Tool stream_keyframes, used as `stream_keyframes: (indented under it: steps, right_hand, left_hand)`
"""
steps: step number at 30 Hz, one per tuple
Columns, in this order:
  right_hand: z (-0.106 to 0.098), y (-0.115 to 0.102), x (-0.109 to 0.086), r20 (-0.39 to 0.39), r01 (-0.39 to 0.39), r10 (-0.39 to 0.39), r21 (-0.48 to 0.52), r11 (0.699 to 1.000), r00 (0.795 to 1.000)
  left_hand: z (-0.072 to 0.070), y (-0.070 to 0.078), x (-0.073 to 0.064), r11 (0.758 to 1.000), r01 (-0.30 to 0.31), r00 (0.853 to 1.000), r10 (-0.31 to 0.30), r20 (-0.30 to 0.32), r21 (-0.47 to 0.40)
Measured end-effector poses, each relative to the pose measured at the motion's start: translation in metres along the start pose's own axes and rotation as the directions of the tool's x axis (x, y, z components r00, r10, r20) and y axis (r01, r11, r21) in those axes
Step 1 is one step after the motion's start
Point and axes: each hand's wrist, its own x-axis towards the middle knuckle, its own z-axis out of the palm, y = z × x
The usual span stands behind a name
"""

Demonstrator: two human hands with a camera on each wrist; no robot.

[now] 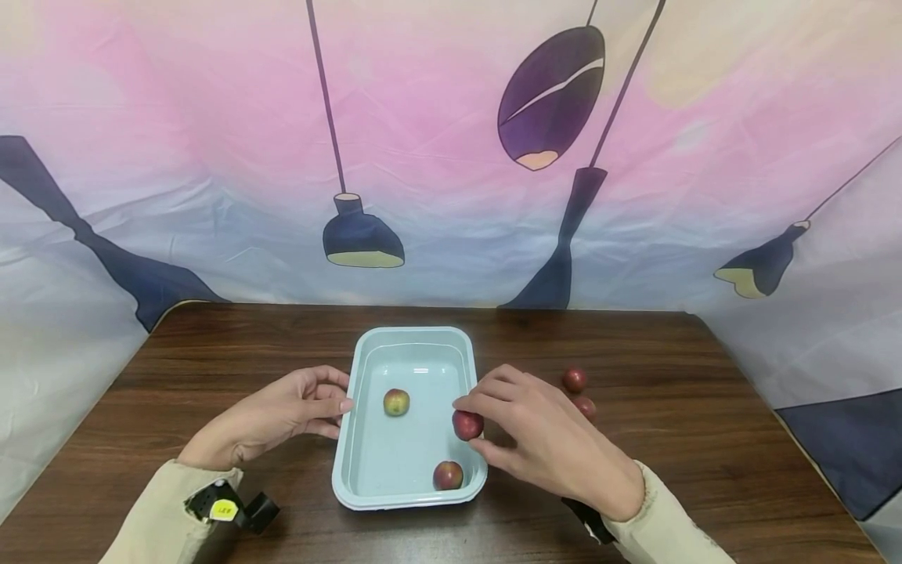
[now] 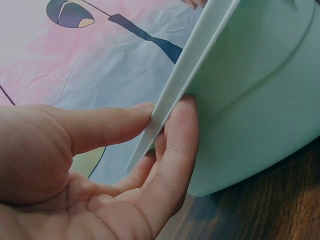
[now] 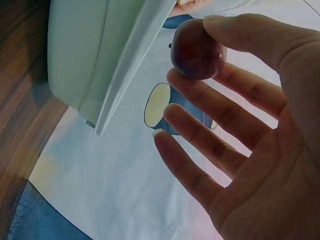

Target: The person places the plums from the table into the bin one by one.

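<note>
A dark red fruit (image 1: 468, 425) is pinched by the right hand (image 1: 541, 429) at the right long rim of the tray (image 1: 409, 502) (whether touching it is hard to tell); the left long rim is gripped by the left hand (image 1: 285, 409), farther from the fruit.

2 fruits (image 1: 396, 403) lie in the tray (image 1: 387, 462), 2 other fruits (image 1: 575, 380) right of it.

Five small round fruits (image 1: 468, 424), one pale tray (image 1: 402, 450) and one wooden table (image 1: 676, 407) are visible.
</note>
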Motion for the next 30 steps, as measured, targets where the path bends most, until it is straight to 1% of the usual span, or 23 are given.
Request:
stream_keyframes:
  steps: [7, 15, 21, 24, 30]
  right_hand:
    - [0.005, -0.002, 0.000, 0.003, 0.032, -0.032, -0.002, 0.999, 0.999]
    - [0.012, -0.003, 0.002, 0.001, 0.094, -0.094, -0.041, 0.995, 0.996]
    - [0.011, -0.003, 0.001, 0.022, 0.078, -0.077, -0.044, 0.996, 0.997]
    - [0.010, -0.003, 0.001, 0.038, 0.065, -0.064, -0.029, 0.997, 0.997]
    - [0.006, -0.002, 0.000, 0.056, 0.020, -0.018, -0.038, 0.999, 0.998]
  left_hand:
    - [0.001, -0.001, 0.001, 1.000, -0.011, 1.000, 0.011, 0.010, -0.010]
    - [0.001, -0.002, 0.002, 1.000, -0.011, 1.000, 0.011, 0.010, -0.020]
    - [0.001, -0.002, 0.002, 1.000, -0.010, 1.000, 0.010, 0.014, -0.024]
    - [0.001, -0.002, 0.002, 1.000, -0.006, 1.000, 0.006, 0.011, -0.022]
    - [0.000, -0.001, 0.001, 1.000, -0.010, 1.000, 0.011, 0.015, -0.022]
